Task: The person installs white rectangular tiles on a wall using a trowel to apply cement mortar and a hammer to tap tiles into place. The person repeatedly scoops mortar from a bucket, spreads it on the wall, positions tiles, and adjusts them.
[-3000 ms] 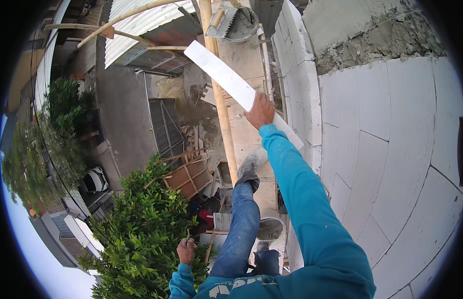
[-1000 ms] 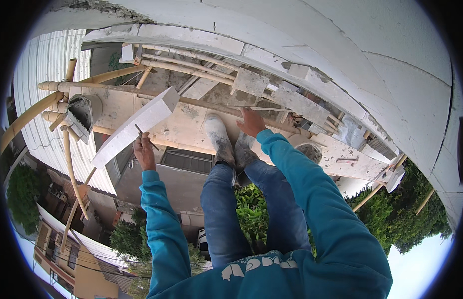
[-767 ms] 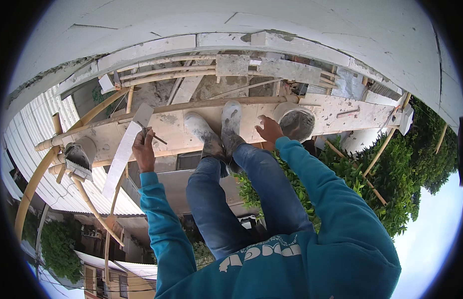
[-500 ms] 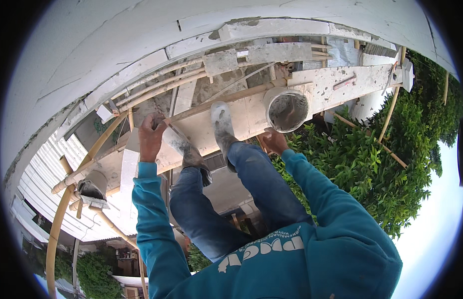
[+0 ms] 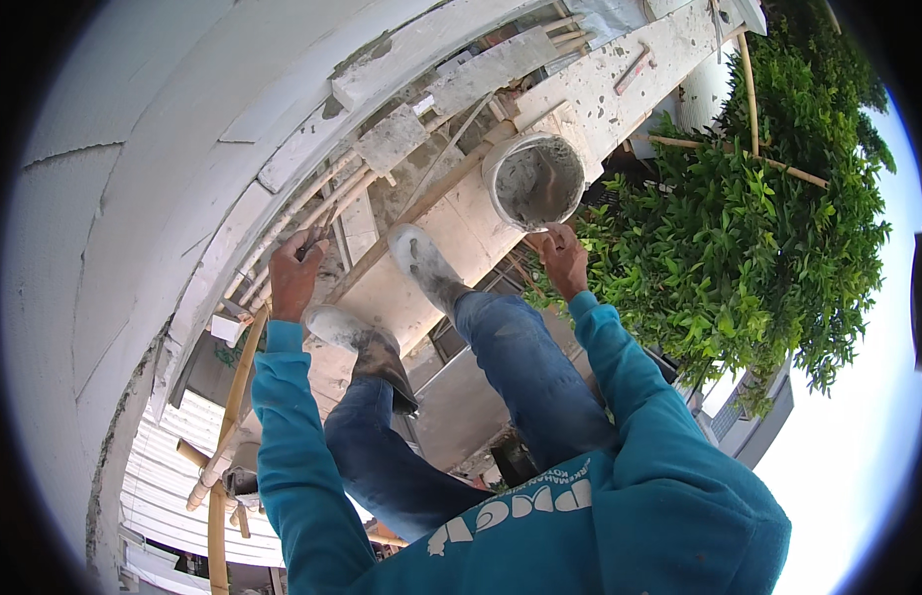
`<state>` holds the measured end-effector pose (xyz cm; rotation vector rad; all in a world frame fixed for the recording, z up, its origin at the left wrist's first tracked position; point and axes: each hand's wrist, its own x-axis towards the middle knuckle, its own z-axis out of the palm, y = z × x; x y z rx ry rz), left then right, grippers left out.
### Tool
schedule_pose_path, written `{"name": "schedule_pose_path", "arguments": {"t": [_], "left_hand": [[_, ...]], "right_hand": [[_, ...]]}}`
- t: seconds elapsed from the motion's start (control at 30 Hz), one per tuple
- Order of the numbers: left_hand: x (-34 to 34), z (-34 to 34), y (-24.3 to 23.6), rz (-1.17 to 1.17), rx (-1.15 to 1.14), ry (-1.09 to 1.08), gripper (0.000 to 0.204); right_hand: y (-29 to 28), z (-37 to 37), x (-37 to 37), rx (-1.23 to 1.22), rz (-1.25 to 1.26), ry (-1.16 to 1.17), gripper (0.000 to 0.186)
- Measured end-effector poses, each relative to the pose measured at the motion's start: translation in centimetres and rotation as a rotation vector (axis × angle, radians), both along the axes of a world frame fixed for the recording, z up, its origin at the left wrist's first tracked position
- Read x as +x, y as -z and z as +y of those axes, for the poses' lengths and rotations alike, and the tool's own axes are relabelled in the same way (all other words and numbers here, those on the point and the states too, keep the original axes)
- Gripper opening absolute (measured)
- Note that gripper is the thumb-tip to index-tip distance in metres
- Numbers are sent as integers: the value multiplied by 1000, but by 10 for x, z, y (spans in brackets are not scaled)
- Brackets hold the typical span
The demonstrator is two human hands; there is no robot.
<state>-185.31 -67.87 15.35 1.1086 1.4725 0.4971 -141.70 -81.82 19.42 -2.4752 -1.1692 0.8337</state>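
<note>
Hiding container [image 5: 240, 480] partly behind left sleeve [image 5: 294, 421], pinching barely discernible stick [image 5: 327, 221] in left hand [image 5: 293, 278], curling right hand [image 5: 563, 256] by mortar bucket [image 5: 492, 185], unable to tell if gripping

both arms [image 5: 292, 416] are stretched forward; the left hand [image 5: 294, 273] is held with curled fingers, seen just past the far edge of the platform [image 5: 471, 226], the right hand [image 5: 565, 260], fingers bent, by its near edge.
</note>
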Motion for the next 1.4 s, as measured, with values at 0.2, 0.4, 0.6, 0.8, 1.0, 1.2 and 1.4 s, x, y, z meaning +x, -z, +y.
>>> {"name": "schedule_pose_path", "arguments": {"t": [0.2,0.4,0.6,0.8,1.0,1.2,1.4], "left_hand": [[-38,2,14,156,-187,139,28],[-66,23,85,281,-160,271,23],[-50,64,120,427,-155,454,20],[-83,58,124,588,-207,529,21],[-79,61,153,672,-249,660,21],[-84,70,91,780,-304,567,24],[-56,85,162,561,-133,512,32]], "right_hand": [[25,58,146,206,-249,210,35],[172,143,304,228,-506,196,40],[253,205,422,205,-638,160,58],[290,266,447,143,-441,263,70],[310,268,570,353,-624,188,74],[384,291,524,-20,-75,325,65],[343,320,689,-131,-607,-79,53]]}}
